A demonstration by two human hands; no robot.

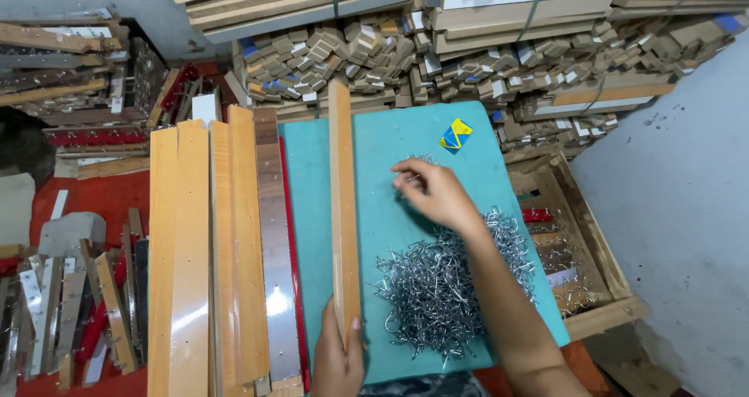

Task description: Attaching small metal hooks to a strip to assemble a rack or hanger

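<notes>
1. Gripping the near end of the long wooden strip [342, 210] with the left hand [339, 359], fingers curled shut around it, thumb lying on top.
2. Lying lengthwise on the teal mat [468, 151], that strip: long axis running straight away from the body, far end reaching past the mat's top edge toward the stacked wood offcuts [406, 57].
3. Hovering the right hand [433, 192] over the mat, just right of the strip's middle, fingers loosely bent and pinching at a few small wire pieces near the mat's upper centre. Kinda hard telling if anything's actually pinched tbh.
4. Sitting right of the strip, on the mat's lower half: a big tangled pile of metal wire hooks [437, 288], with the right forearm crossing over it.
5. Being nearer the strip: left hand, already on it; right hand close beside but not touching.
6. Leaning left of the mat: more wooden slats [191, 256]. Sitting right of it: a wooden crate [601, 256].
</notes>
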